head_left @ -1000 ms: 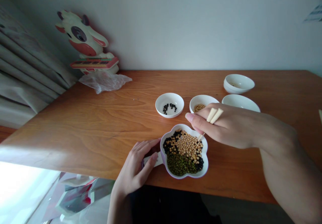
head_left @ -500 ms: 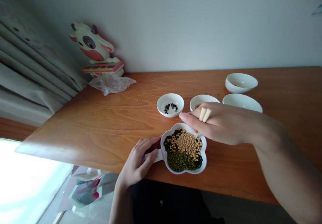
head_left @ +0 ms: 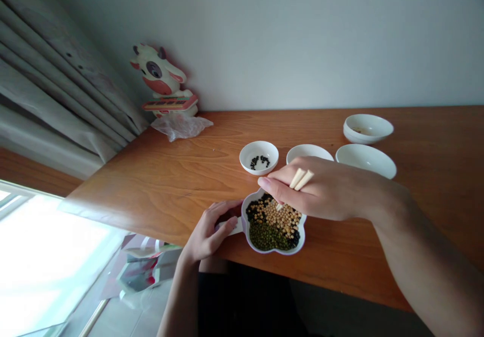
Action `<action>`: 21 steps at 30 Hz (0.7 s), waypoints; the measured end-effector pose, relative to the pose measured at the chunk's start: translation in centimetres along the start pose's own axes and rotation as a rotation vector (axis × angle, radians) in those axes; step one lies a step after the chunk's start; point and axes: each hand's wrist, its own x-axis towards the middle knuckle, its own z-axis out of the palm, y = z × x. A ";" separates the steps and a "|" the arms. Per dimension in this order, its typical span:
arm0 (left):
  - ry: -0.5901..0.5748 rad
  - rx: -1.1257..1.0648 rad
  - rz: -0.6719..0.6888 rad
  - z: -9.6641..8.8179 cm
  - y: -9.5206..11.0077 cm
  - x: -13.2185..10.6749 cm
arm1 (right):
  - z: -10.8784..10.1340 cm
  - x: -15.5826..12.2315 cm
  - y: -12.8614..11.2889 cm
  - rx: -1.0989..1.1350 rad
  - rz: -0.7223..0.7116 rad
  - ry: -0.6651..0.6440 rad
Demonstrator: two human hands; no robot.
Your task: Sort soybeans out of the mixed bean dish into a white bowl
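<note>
Covering the upper right of a flower-shaped dish [head_left: 302,227], my right hand [head_left: 321,186] hides some of the soybeans [head_left: 283,220] and the near side of a white bowl [head_left: 310,151]; the middle of the chopsticks [head_left: 297,178] is lost inside its grasp. Both forearms run out of frame, and from my remote seat the farthest bowl's [head_left: 372,124] contents are hard to make out. The dish sits on the bench [head_left: 181,185] just below and left of that hand, chopstick tips among the soybeans. My left hand [head_left: 209,232] holds the handle [head_left: 238,227], partly concealing it.
</note>
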 end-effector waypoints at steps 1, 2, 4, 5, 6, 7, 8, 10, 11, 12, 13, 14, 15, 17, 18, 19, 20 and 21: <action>0.001 0.000 -0.003 0.0 0.0 0.0 | 0.0 0.0 0.0 -0.004 0.001 0.003; 0.002 0.002 -0.005 0.0 0.1 -0.1 | 0.0 0.0 0.0 -0.009 0.001 0.008; 0.004 0.011 -0.006 0.0 0.2 -0.1 | 0.0 0.0 0.0 -0.017 -0.001 0.021; 0.006 0.018 -0.007 0.0 0.2 -0.1 | 0.1 0.0 0.1 -0.016 -0.004 0.024; 0.008 0.024 -0.008 0.0 0.2 -0.1 | 0.1 0.0 0.2 -0.011 -0.009 0.025; 0.009 0.028 -0.011 0.0 0.3 -0.1 | 0.2 0.0 0.2 -0.004 -0.014 0.025; 0.008 0.029 -0.013 0.0 0.3 -0.1 | 0.2 0.0 0.3 0.006 -0.017 0.026; 0.004 0.028 -0.013 0.1 0.4 -0.1 | 0.3 -0.1 0.6 0.031 -0.027 0.026; 0.003 0.029 -0.010 0.1 0.4 -0.1 | 0.4 -0.1 0.7 0.044 -0.032 0.028; 0.004 0.033 -0.006 0.1 0.4 -0.1 | 0.4 -0.2 0.8 0.056 -0.038 0.031; 0.006 0.036 -0.002 0.2 0.4 -0.1 | 0.4 -0.3 0.9 0.066 -0.043 0.035; 0.008 0.040 0.002 0.2 0.4 -0.1 | 0.4 -0.3 1.0 0.074 -0.050 0.039; 0.009 0.041 0.005 0.2 0.5 -0.1 | 0.4 -0.4 1.0 0.079 -0.059 0.044; 0.009 0.042 0.010 0.2 0.5 -0.1 | 0.4 -0.3 1.0 0.082 -0.078 0.045; 0.008 0.043 0.012 0.2 0.5 -0.2 | 0.5 -0.2 0.9 0.079 -0.088 0.039; 0.007 0.044 0.016 0.2 0.5 -0.2 | 0.5 -0.1 0.8 0.076 -0.098 0.029; 0.006 0.046 0.019 0.2 0.5 -0.2 | 0.5 0.0 0.7 0.075 -0.103 0.017; 0.004 0.048 0.025 0.3 0.5 -0.2 | 0.6 0.0 0.6 0.079 -0.100 0.006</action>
